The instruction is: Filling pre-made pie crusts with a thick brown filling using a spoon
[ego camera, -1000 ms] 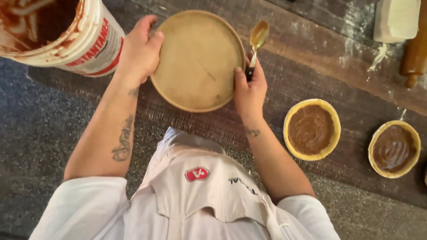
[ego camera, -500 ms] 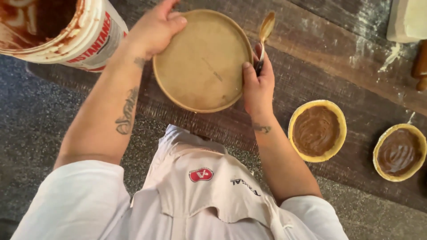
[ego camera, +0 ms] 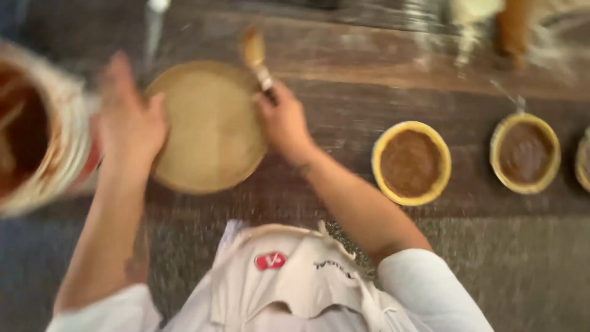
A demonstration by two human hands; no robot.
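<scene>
- Empty pastry shell (ego camera: 209, 126), one: round, pale tan, unfilled, on the dark wooden tabletop (ego camera: 369, 74), left of centre and close to the person's body.
- Left hand (ego camera: 129, 120), one: fingers spread wide and flat, palm against the shell's left rim; nothing closed in its grasp. The view is blurred here.
- Right hand (ego camera: 284, 123), one: curled against the shell's right rim, fingers closed on the handle of a spoon (ego camera: 255, 55) whose smeared bowl points to the far side.
- Filled tarts, two fully in view: one (ego camera: 410, 162) just right of the right forearm, one (ego camera: 525, 153) further right, both with yellow rims and brown filling. The edge of a third round shell (ego camera: 584, 161) shows at the right border; its filling cannot be told.
- Tub (ego camera: 40, 132), one: large, white with red marking, brown filling inside, at the left edge beside the left hand.
- Rolling pin (ego camera: 513, 27), one: wooden, far right, blurred.
- Surface: dark plank tabletop dusted with flour at the far side; grey speckled floor (ego camera: 528, 270) on the near side.
- Person: white jacket and pale apron (ego camera: 289, 289).
</scene>
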